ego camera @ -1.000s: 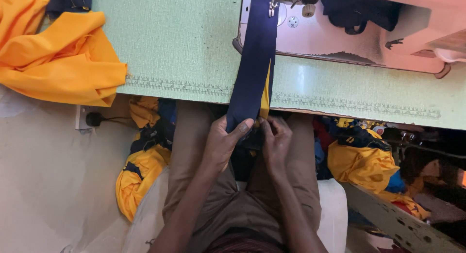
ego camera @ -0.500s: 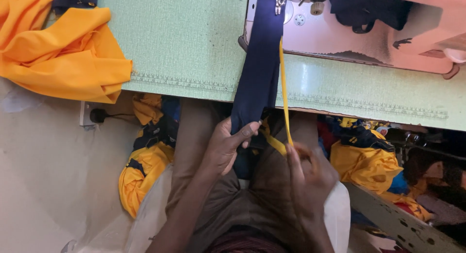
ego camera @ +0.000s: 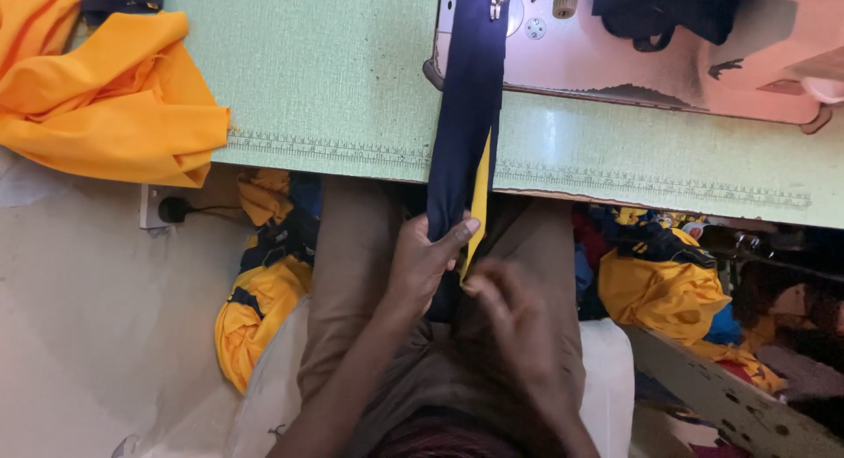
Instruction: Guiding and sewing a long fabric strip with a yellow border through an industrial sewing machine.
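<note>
Since half a second ago the right hand (ego camera: 519, 322) has risen toward twelve o'clock, pinching the yellow strip (ego camera: 479, 203), while the left hand (ego camera: 424, 260) still grips the navy band (ego camera: 464, 115).

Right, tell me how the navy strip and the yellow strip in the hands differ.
The navy strip is wide and runs from the sewing machine down to the left hand; the yellow strip is narrow, shorter, and shows only along the navy strip's right edge. The blurred right hand is at the yellow strip's lower end. Both hang over the table edge.
</note>
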